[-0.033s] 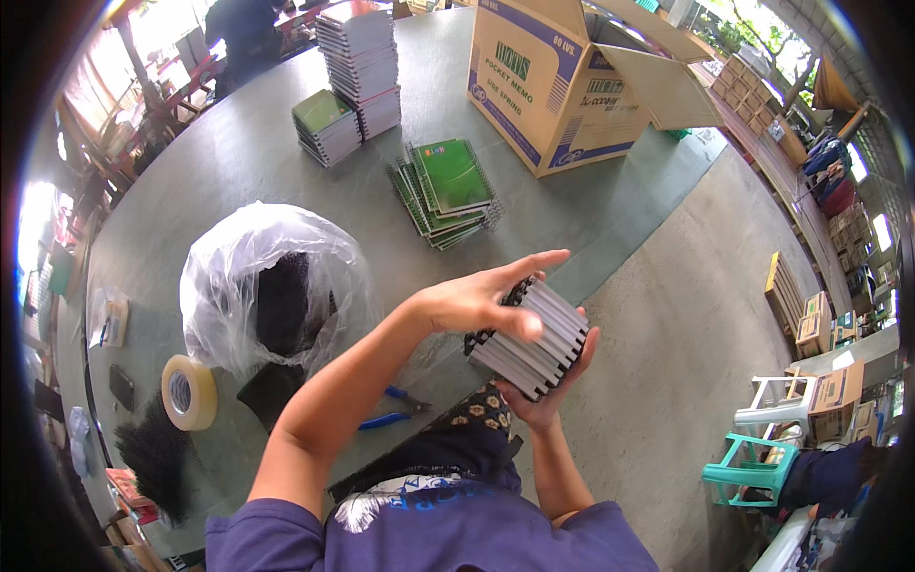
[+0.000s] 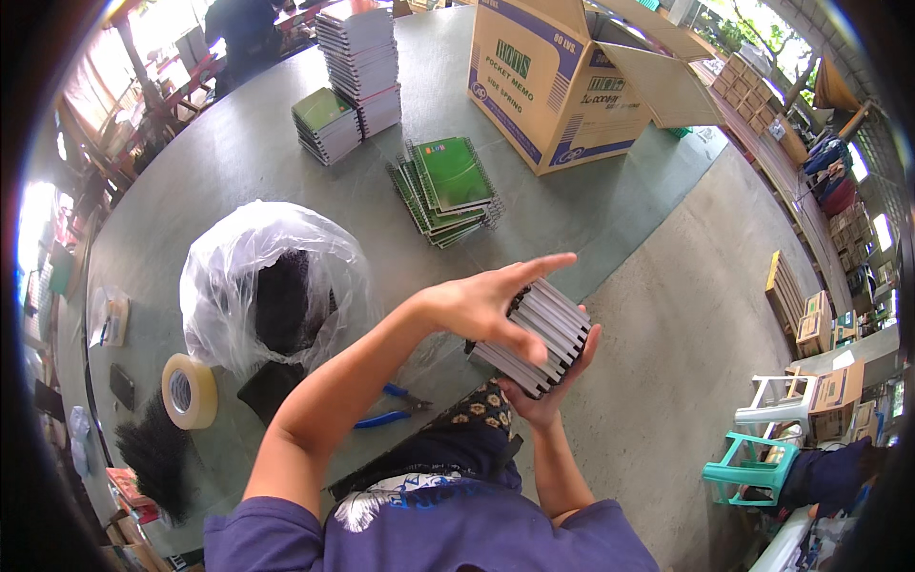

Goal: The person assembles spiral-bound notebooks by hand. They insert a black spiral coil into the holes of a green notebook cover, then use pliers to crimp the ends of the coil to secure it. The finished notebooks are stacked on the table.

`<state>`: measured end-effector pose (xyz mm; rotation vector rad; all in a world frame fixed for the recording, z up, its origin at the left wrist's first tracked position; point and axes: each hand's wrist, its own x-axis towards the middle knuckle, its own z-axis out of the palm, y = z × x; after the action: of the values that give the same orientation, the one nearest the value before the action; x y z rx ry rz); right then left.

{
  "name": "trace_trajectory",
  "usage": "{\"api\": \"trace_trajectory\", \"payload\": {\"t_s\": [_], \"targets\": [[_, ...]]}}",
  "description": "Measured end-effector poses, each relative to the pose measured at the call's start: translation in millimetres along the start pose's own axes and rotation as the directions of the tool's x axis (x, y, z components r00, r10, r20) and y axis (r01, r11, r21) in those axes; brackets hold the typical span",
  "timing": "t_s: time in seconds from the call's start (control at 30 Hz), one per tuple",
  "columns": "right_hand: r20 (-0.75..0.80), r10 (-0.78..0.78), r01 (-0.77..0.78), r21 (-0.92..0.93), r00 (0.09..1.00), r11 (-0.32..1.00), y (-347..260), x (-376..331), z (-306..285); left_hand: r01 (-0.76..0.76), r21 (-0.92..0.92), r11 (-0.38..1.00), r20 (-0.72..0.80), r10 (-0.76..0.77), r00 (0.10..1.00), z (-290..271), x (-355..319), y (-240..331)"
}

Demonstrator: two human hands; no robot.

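A small stack of spiral notebooks [image 2: 543, 334], white page edges and black spiral bindings showing, is held up in front of my body. My right hand [image 2: 562, 381] cups it from below and the right side, fingers wrapped round its edge. My left hand [image 2: 491, 303] spreads across its upper left side, open, thumb stretched over the page edges and index finger pointing out beyond the far corner. The other left fingers are hidden. On the table [image 2: 410, 296] beyond my hands lies a loose pile of green spiral notebooks [image 2: 456, 176].
Taller notebook stacks [image 2: 357, 67] and an open cardboard box [image 2: 534, 95] stand at the back. To the left are a clear plastic bag [image 2: 224, 296] with black contents, a tape roll [image 2: 190, 392], black bristle-like strands [image 2: 157, 458] and blue-handled pliers [image 2: 391, 412]. Stools [image 2: 753, 472] stand at right.
My left thumb has slid slightly down and right over the stack, and the gap between thumb and index finger is wider. My right hand keeps its hold.
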<state>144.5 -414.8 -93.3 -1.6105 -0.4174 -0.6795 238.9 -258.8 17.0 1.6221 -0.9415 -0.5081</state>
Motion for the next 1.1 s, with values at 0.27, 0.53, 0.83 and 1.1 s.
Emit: {"api": "trace_trajectory", "payload": {"t_s": [0.27, 0.53, 0.83, 1.1], "targets": [[0.025, -0.015, 0.012, 0.106, 1.000, 0.994, 2, 1, 0, 0.180, 0.308, 0.934, -0.097, -0.157, 0.983, 15, 1, 19], [0.019, 0.075, -0.078, 0.180, 0.997, 0.981, 5, -4, 0, 0.051, -0.293, 0.955, -0.044, -0.066, 0.997, 2, 0, -13], [0.294, 0.436, -0.448, -0.030, 0.851, 0.893, 25, -15, -26, 0.243, -0.691, 0.680, -0.088, -0.413, 0.906, 32, -2, -43], [0.651, 0.434, -0.625, 0.748, 0.623, -0.223, -5, 32, -10, 0.435, 0.581, 0.688, 0.053, -0.565, 0.823, 12, -134, 21]]}}
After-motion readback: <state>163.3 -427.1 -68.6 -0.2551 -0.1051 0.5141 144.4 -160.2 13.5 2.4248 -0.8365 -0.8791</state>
